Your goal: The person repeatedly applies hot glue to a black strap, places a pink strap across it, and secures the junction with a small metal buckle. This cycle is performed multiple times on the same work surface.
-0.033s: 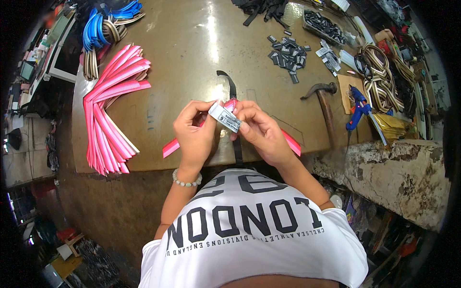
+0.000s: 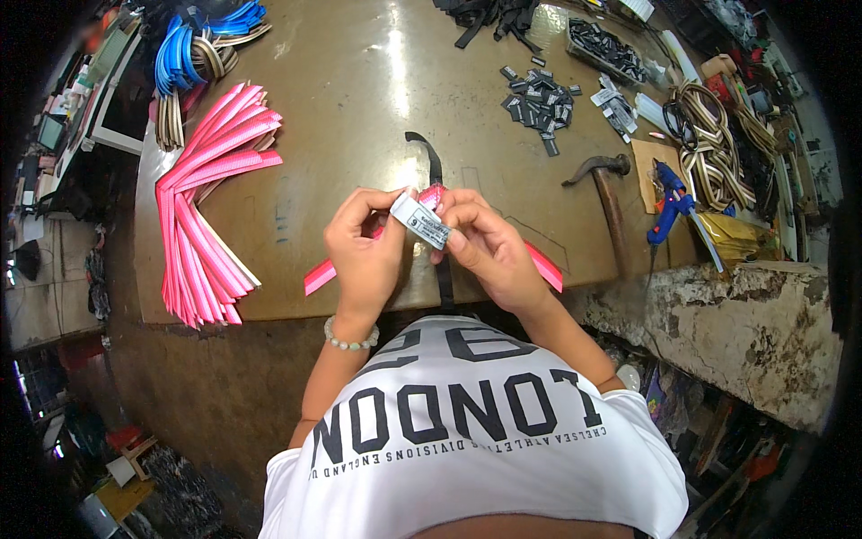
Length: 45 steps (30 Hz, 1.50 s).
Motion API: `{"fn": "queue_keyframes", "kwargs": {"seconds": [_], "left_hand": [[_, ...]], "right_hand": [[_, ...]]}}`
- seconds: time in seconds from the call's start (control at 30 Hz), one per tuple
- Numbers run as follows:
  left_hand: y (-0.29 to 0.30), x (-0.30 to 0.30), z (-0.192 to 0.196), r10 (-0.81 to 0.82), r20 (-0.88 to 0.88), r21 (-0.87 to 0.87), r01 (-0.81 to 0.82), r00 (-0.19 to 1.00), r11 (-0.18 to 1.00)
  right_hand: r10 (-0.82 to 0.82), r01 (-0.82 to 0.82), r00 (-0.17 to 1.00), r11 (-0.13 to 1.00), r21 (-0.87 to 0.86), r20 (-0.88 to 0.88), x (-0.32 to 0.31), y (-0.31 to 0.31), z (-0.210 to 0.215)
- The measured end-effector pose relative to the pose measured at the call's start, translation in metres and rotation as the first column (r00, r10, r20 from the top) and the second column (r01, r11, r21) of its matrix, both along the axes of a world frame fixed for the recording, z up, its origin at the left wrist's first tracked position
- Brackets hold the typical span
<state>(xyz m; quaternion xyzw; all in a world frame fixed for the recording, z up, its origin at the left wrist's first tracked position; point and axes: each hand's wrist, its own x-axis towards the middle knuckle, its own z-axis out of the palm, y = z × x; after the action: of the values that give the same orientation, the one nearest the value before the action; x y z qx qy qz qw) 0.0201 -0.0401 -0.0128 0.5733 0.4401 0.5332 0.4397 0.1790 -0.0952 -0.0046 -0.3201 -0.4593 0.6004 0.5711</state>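
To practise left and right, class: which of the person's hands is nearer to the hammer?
The right. The right hand is to the left of the hammer, at the right end of the small grey tag; the left hand is farther left, at the tag's other end.

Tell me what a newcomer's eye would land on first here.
Probably the bright pink strips, fanned on the left of the table. Then the left hand and right hand at centre, holding a small grey label between them. Further right, a blue glue gun near a hammer might catch the eye.
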Motion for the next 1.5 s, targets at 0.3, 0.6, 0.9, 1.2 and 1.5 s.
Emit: {"fn": "queue_keyframes", "kwargs": {"seconds": [0.3,0.6,0.9,1.2,1.5], "left_hand": [[0.020,-0.038,0.014,0.090,0.014,0.123,-0.091,0.996,0.988],[0.001,-0.014,0.002,-0.035,0.468,-0.147,0.117,0.883,0.982],[0.010,-0.019,-0.006,0.035,0.552,-0.243,0.121,0.833,0.963],[0.019,-0.022,-0.018,0.073,0.834,-0.211,0.195,0.547,0.958],[0.043,-0.088,0.041,0.130,0.712,-0.112,-0.071,0.691,0.991]], "right_hand": [[0.007,-0.001,1.000,0.968,-0.249,0.021,0.007,0.007,0.019],[0.108,-0.146,0.981,0.957,-0.249,-0.161,-0.018,0.023,0.010],[-0.076,0.056,0.996,0.945,-0.322,-0.052,-0.020,0.020,-0.001],[-0.063,0.027,0.994,0.935,-0.352,-0.093,-0.023,0.012,-0.007],[-0.222,0.270,0.959,0.905,-0.330,0.178,0.020,-0.010,0.005]]}}
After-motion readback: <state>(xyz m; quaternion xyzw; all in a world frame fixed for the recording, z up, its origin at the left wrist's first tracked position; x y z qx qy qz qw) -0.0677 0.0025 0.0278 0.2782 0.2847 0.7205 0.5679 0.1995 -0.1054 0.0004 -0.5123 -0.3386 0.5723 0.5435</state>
